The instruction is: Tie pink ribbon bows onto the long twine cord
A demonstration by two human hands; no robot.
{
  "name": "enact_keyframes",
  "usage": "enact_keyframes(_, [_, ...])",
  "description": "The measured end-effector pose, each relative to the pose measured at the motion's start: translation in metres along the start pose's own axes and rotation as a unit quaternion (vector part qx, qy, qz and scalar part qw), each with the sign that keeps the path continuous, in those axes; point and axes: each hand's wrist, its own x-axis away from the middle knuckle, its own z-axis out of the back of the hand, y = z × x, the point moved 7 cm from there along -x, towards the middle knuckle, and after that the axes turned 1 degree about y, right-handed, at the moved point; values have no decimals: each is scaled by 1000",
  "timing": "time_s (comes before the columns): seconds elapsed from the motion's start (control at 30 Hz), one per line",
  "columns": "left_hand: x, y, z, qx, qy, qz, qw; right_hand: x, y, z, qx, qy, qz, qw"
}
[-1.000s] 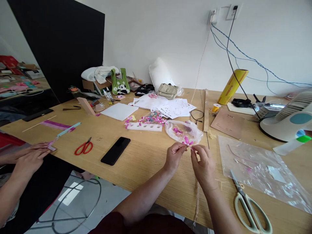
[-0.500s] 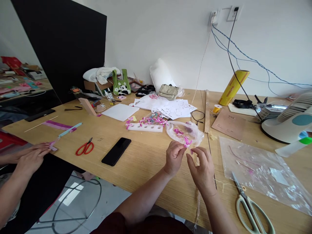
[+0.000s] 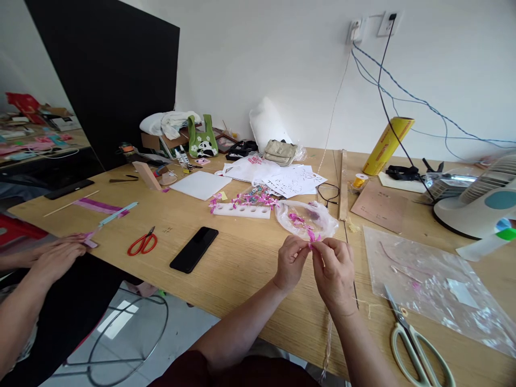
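Note:
A small pink fabric flower (image 3: pixel 313 237) stands up between my fingertips. My left hand (image 3: pixel 292 259) pinches its base from the left. From the right, my right hand (image 3: pixel 332 266) pinches the same flower, its thumb and forefinger meeting the left fingertips. The exact grip point is hidden by the fingers. Just behind them lies a clear plastic bag (image 3: pixel 328 221) with more pink flowers (image 3: pixel 297 219) in it. A white foam strip with holes (image 3: pixel 242 210) sits to its left, with pink flower pieces (image 3: pixel 258 198) along its back. A pale twisted thread (image 3: pixel 328 344) hangs below my right hand.
White-handled scissors (image 3: pixel 419 349) and a flat plastic bag (image 3: pixel 435 285) lie at right, near a fan (image 3: pixel 475 199). Left are a black phone (image 3: pixel 194 250) and red-handled scissors (image 3: pixel 142 243). Another person's hands (image 3: pixel 60 255) work with purple ribbon at the far left.
My right hand has moved left and closed its fingertips on the flower beside my left hand; before, its thumb and fingers were apart. The flower now points upward.

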Motion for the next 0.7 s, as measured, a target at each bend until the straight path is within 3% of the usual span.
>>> enact_keyframes(0.27, [4,-17,-11,170,-10,153,973,11,8,-2,-20,14,-14,1000])
enact_keyframes(0.5, [0,-8,-2,135,-15,98,986,8,8,11,-91,-9,-45,995])
enact_keyframes(0.6, [-1,-6,1,118,-21,70,990,3,29,17,-146,-10,-134,980])
enact_keyframes(0.7, [0,-5,1,113,-36,52,992,-1,51,1,-252,-90,-243,933])
